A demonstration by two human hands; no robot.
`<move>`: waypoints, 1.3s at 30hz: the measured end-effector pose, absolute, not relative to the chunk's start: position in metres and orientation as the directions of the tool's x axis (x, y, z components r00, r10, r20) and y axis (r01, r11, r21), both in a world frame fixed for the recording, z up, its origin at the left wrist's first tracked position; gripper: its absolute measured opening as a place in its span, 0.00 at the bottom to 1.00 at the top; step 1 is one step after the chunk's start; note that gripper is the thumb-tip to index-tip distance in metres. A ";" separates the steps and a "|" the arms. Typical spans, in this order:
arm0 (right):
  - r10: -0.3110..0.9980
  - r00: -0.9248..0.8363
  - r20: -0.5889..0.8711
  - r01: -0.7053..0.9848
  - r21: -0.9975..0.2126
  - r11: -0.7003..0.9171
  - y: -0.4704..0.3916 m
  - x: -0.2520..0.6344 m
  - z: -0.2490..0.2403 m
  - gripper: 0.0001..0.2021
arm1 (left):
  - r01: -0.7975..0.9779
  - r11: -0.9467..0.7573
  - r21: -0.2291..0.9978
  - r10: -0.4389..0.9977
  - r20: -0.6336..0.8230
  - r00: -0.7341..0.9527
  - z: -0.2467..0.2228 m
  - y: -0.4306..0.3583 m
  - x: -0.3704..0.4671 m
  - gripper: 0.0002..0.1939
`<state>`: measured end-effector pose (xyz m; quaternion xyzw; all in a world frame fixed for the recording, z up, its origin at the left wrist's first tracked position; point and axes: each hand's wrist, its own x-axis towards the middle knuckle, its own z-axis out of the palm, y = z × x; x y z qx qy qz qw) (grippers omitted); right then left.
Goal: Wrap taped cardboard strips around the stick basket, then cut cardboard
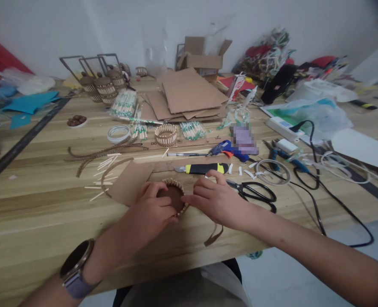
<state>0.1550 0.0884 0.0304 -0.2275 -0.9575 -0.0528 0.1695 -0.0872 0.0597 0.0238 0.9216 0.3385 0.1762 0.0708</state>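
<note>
A small round basket (pixel 171 198) of pale wooden sticks with a brown cardboard base sits on the table in front of me. My left hand (pixel 155 202) is closed around its left side, fingertips inside the rim. My right hand (pixel 213 198) grips its right edge, the thumb at the wall and the other fingers bent above. A curved strip of brown cardboard (pixel 214 236) lies below my right hand. Just beyond the hands are a yellow and black utility knife (pixel 204 168) and black-handled scissors (pixel 256 192). A cardboard piece (pixel 131 181) lies beside my left hand.
Loose sticks (pixel 107 162) and corrugated strips (pixel 102 153) lie at the left. Farther back are a second stick ring (pixel 166 134), a blue glue gun (pixel 224 147), stacked cardboard (pixel 192 91) and finished lantern-like pieces (pixel 104 87). Black cables (pixel 339 209) run along the right.
</note>
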 end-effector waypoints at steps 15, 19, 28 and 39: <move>0.357 -0.849 0.391 0.420 0.088 0.903 0.095 0.148 0.027 0.12 | 0.601 -0.758 0.252 0.652 0.257 0.714 0.025 0.060 -0.088 0.05; 0.353 -0.846 0.401 0.424 0.103 0.900 0.096 0.146 0.027 0.13 | 0.670 -0.703 0.237 0.711 0.221 0.668 0.031 0.054 -0.079 0.04; 0.425 -0.830 0.361 0.471 0.047 0.881 0.075 0.142 0.027 0.13 | 0.685 -0.645 0.340 0.764 0.256 0.592 0.019 0.043 -0.071 0.07; 0.600 -0.716 0.356 0.584 -0.165 0.795 0.057 0.139 0.022 0.07 | 0.759 -0.579 0.300 0.816 0.194 0.545 0.016 0.038 -0.064 0.06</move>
